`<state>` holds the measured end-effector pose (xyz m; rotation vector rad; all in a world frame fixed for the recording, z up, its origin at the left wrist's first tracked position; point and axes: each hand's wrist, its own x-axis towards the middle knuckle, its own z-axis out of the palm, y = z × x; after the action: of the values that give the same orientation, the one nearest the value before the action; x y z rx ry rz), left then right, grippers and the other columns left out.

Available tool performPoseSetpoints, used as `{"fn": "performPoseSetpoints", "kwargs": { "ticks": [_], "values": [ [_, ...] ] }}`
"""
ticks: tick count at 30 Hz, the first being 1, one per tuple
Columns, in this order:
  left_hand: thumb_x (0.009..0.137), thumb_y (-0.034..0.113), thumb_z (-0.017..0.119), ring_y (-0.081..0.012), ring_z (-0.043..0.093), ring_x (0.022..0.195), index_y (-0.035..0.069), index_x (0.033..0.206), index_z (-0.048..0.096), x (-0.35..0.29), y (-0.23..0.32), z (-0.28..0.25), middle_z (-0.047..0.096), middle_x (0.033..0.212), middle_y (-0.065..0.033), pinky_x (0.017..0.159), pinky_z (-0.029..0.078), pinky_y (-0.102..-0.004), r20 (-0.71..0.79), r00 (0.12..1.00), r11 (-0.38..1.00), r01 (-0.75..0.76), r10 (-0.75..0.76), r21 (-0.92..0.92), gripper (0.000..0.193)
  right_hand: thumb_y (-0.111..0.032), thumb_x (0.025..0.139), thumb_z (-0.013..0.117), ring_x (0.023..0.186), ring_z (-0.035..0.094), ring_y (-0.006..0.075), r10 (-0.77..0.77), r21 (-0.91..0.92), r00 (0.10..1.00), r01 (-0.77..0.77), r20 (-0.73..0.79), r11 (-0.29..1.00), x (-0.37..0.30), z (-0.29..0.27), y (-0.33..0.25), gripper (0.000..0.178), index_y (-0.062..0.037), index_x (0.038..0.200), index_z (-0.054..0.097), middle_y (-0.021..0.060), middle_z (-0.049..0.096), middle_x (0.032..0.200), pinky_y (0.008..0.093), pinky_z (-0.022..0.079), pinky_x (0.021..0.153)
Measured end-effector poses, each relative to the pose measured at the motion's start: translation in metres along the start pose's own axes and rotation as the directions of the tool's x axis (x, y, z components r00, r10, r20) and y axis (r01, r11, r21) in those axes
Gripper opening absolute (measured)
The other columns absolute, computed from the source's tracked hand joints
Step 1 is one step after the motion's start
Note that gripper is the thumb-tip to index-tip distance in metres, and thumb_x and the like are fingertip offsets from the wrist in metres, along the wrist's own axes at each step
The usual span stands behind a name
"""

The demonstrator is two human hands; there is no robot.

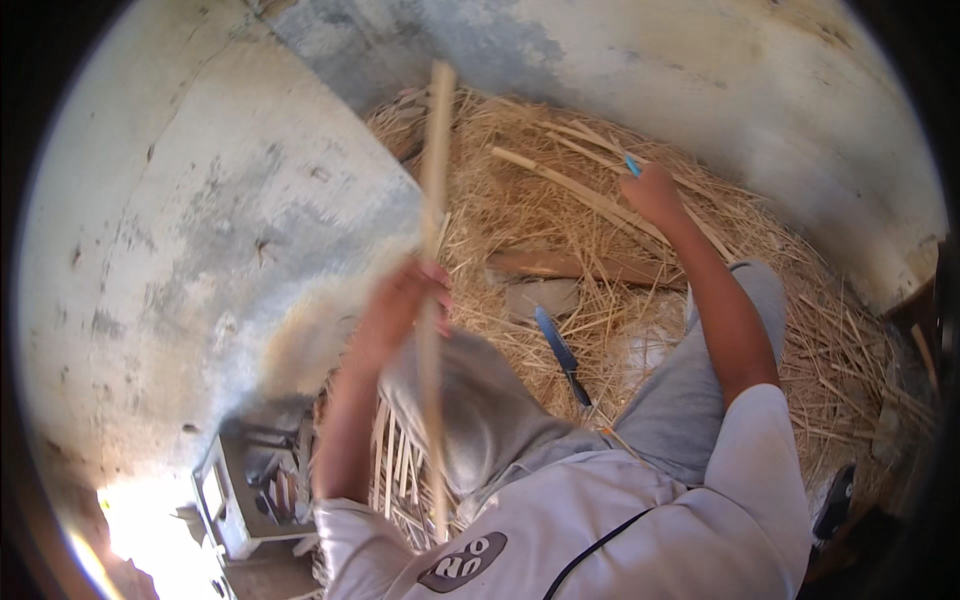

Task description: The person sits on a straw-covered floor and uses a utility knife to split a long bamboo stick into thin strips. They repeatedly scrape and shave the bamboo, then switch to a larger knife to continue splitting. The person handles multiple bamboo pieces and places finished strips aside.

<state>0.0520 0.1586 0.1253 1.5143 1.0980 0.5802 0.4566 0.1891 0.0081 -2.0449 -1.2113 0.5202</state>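
Observation:
My left hand (405,298) is closed around a long, pale bamboo strip (437,150), smeared by motion. The strip stands nearly lengthwise in view, reaching from beside my shirt up past the wall's corner. Farther off to the right, my right hand (655,195) is closed on a small light-blue object (631,164) that pokes out above the fist; its kind is hidden. Beyond and beside that hand, several split bamboo strips (580,190) lie on the straw-like shavings. Between my legs a knife (559,348) with a bluish blade and dark handle rests on the floor, touched by neither hand.
Shavings (480,210) cover the floor. A wooden billet (585,267) and a flat stone (543,298) lie ahead of my knees. More strips (395,465) are heaped by my left side, near a grey frame-like object (235,500). Stained walls (230,200) close in left and ahead.

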Motion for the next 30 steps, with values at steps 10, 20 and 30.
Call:
{"fn": "performPoseSetpoints", "kwargs": {
  "ticks": [10,20,30],
  "values": [
    [0.108,0.021,0.041,-0.0254,0.072,0.088,-0.009,0.118,0.053,-0.069,-0.008,-0.188,0.071,0.102,-0.0166,0.080,0.061,-0.0343,-0.679,-0.231,0.633,-0.248,0.697,0.733,0.033,-0.025,0.093,0.058,0.043,0.036,0.0142,-0.126,0.081,0.991,0.129,-0.044,0.988,-0.040,-0.013,-0.028,0.035,-0.0068,0.066,0.046,0.0015,0.038,0.052,0.0371,0.031,0.046],
    [0.090,0.034,0.063,-0.0430,0.064,0.104,-0.005,0.112,0.067,-0.170,-0.504,0.044,0.068,0.106,-0.0265,0.087,0.049,-0.0497,-0.705,0.519,0.700,0.713,-0.483,0.045,0.045,-0.028,0.094,0.060,0.044,0.033,0.0127,-0.127,0.070,0.992,0.125,0.020,0.990,-0.039,-0.009,-0.016,0.037,-0.0070,0.068,0.047,0.0007,0.035,0.052,0.0363,0.030,0.046],
    [0.107,0.050,0.036,-0.0292,0.059,0.115,-0.002,0.150,0.024,-0.076,-0.167,-0.030,0.062,0.121,-0.0214,0.096,0.047,-0.0438,-0.842,0.539,1.000,-0.029,0.018,0.004,0.068,-0.036,0.105,0.048,0.050,0.039,0.0188,-0.104,-0.178,0.984,0.129,0.143,0.975,-0.019,0.015,-0.020,0.043,-0.0074,0.073,0.049,0.0053,0.043,0.059,0.0410,0.034,0.053]
  ]
}}
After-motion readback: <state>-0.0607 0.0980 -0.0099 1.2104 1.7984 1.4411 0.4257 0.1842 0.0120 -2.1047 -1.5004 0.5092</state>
